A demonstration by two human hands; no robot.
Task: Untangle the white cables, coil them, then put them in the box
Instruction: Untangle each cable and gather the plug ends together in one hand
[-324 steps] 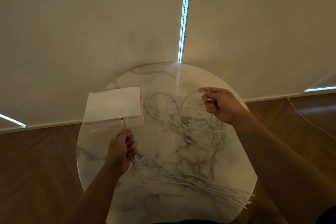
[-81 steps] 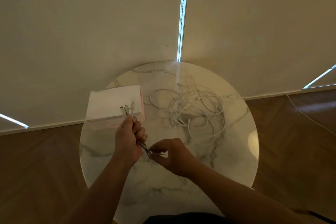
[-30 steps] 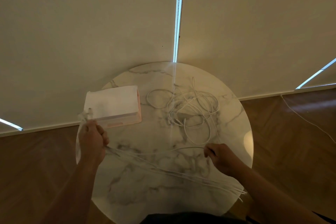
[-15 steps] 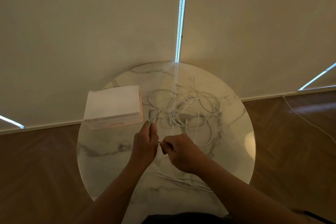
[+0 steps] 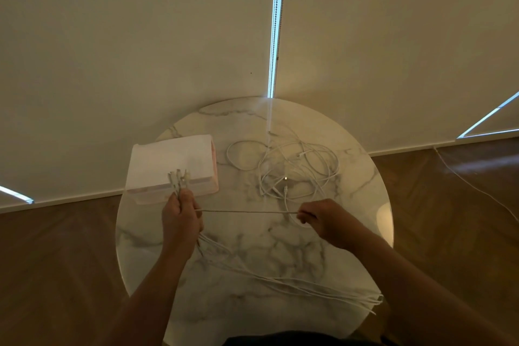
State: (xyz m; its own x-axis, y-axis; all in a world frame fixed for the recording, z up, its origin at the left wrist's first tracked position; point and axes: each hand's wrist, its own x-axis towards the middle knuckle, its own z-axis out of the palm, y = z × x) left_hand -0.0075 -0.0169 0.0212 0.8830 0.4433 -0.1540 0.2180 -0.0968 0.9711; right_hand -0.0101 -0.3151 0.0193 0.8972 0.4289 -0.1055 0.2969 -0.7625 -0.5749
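L hand (image 5: pixel 181 219) grips a bundle of white cables (image 5: pixel 176 180), plug ends pointing up toward the far side, tails trailing to the table's (image 5: pixel 252 314) near-right edge. R hand (image 5: pixel 323 218) pinches one strand (image 5: pixel 247 212), taut, long axis left-right btwn hands. Beyond: box (image 5: pixel 171 161) far left, tangled pile (image 5: pixel 297 171) far right.

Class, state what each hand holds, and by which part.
Left hand grips the cable bundle just below its plugs; right hand pinches one cable stretched taut between both hands.

My left hand (image 5: pixel 181 219) grips a bundle of cable ends (image 5: pixel 177 177); my right hand (image 5: pixel 320 218) pinches one taut cable (image 5: pixel 247 212) between them.
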